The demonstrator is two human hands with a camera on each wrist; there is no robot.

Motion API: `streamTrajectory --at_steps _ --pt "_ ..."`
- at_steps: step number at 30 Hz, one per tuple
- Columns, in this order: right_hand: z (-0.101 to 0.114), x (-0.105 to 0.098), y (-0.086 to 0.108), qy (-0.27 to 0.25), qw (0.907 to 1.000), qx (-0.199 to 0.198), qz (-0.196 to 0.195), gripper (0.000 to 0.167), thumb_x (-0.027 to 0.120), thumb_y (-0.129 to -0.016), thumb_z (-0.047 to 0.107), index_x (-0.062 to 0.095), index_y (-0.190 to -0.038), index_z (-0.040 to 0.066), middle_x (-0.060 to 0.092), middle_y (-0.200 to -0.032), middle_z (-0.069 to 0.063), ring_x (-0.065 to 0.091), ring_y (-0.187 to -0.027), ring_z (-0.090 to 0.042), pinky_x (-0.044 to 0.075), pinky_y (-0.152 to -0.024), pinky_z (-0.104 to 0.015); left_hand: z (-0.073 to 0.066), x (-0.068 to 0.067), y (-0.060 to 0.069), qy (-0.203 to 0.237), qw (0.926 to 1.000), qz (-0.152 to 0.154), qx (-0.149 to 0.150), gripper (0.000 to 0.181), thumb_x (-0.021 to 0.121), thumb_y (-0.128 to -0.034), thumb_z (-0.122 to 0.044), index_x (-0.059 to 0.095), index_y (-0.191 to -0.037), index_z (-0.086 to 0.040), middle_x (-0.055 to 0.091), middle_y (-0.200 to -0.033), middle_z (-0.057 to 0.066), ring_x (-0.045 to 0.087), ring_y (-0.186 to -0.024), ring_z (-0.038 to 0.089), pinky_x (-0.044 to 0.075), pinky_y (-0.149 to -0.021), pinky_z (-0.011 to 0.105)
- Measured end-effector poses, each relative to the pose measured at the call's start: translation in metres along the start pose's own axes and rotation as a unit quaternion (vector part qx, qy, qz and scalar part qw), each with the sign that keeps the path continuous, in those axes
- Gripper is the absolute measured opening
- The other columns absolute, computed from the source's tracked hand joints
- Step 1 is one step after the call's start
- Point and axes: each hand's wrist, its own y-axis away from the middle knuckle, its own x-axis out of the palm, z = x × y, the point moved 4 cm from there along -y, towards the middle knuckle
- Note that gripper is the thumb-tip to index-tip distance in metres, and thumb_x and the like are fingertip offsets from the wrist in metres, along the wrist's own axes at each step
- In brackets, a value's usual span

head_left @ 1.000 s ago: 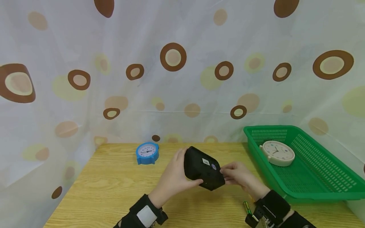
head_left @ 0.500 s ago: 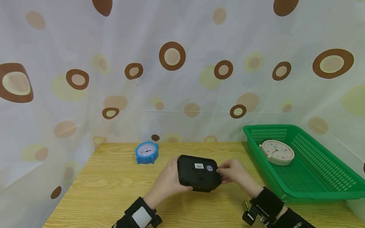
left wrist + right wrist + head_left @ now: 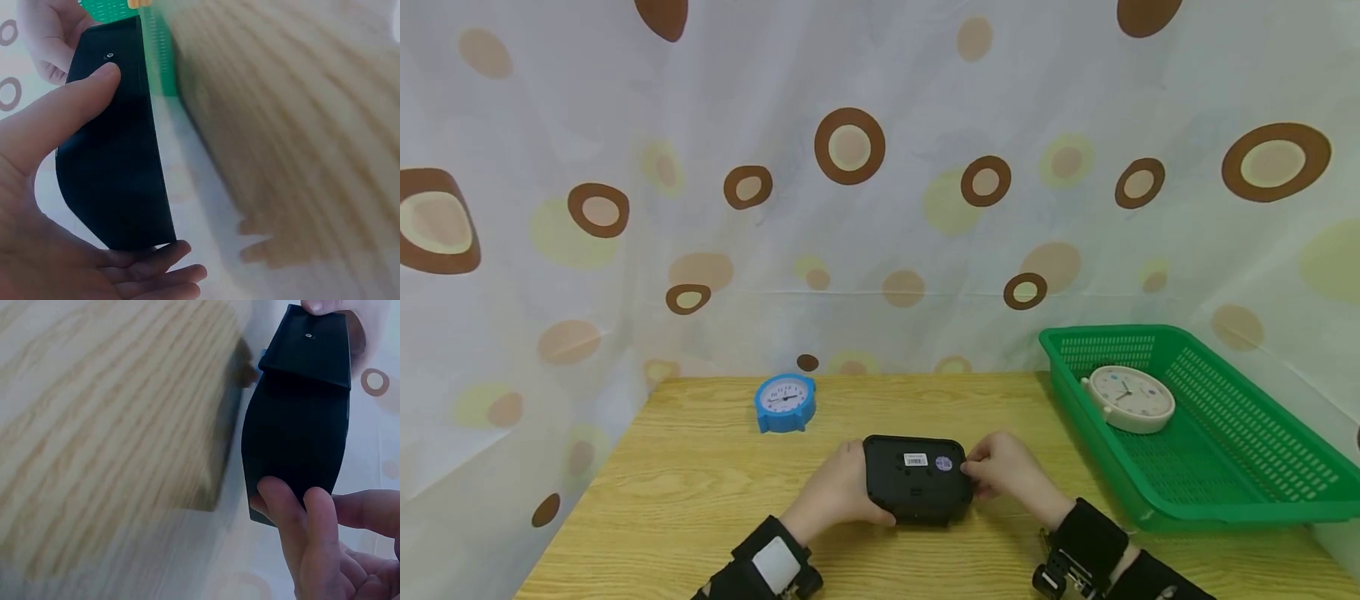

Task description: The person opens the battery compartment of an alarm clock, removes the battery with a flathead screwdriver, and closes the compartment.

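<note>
Between my hands is a black plastic device (image 3: 917, 492), box-shaped with rounded corners, held above the table. Its flat face with a white barcode label (image 3: 915, 459) and a round purple sticker (image 3: 943, 463) is towards me; the opposite side is hidden. My left hand (image 3: 838, 492) grips its left end, the thumb (image 3: 94, 84) lying along the underside near a small screw. At the other end my right hand (image 3: 1003, 471) pinches the right edge, with two fingertips (image 3: 300, 497) on the dark side and the thumb on the labelled face.
A blue alarm clock (image 3: 786, 402) stands at the back left of the wooden table (image 3: 700, 475). On the right is a green plastic basket (image 3: 1232, 500) with a cream clock (image 3: 1131, 399) inside. A small shiny item (image 3: 1043, 540) lies mostly hidden by my right wrist.
Both hands have lowered the black device and shifted it slightly left. It has turned from a slant to nearly level, its labelled face now squarely towards me.
</note>
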Motion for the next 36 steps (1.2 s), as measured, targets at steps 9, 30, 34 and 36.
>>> streamTrajectory --at_steps 9,30,34,36 --pt "0.003 0.000 0.000 0.019 0.9998 0.004 -0.003 0.008 0.072 -0.093 -0.003 0.076 -0.091 -0.009 0.075 -0.076 -0.012 0.073 -0.059 -0.018 0.065 -0.058 -0.035 0.008 0.004 -0.001 0.031 0.9989 0.024 -0.026 0.093 0.102 -0.0669 -0.029 0.055 -0.135 0.013 0.065 -0.123 0.026 0.066 -0.111 0.037 0.057 -0.101 0.059" --pt "-0.005 0.006 -0.002 0.020 0.9996 0.017 0.010 0.008 0.073 -0.093 -0.002 0.077 -0.088 -0.006 0.074 -0.074 -0.010 0.072 -0.059 -0.017 0.064 -0.058 -0.034 0.013 0.009 0.000 0.024 0.9987 0.038 -0.024 0.098 0.099 -0.0708 -0.032 0.052 -0.145 0.011 0.058 -0.143 0.035 0.062 -0.127 0.048 0.053 -0.107 0.064" --pt "-0.004 0.006 -0.001 0.022 0.9995 0.021 0.011 0.008 0.073 -0.094 -0.002 0.077 -0.088 -0.005 0.074 -0.075 -0.010 0.072 -0.060 -0.017 0.064 -0.058 -0.034 0.014 0.010 0.002 0.014 0.9983 0.037 -0.044 0.108 0.098 -0.0719 -0.036 0.044 -0.150 0.017 0.049 -0.151 0.040 0.056 -0.134 0.053 0.050 -0.111 0.065" --pt "-0.004 0.006 -0.001 0.021 0.9995 0.023 0.011 0.008 0.073 -0.094 -0.002 0.076 -0.088 -0.006 0.074 -0.076 -0.011 0.072 -0.060 -0.017 0.065 -0.059 -0.034 0.014 0.010 0.002 0.011 0.9980 0.037 -0.049 0.111 0.098 -0.0723 -0.037 0.043 -0.150 0.018 0.048 -0.152 0.041 0.055 -0.136 0.054 0.049 -0.112 0.065"
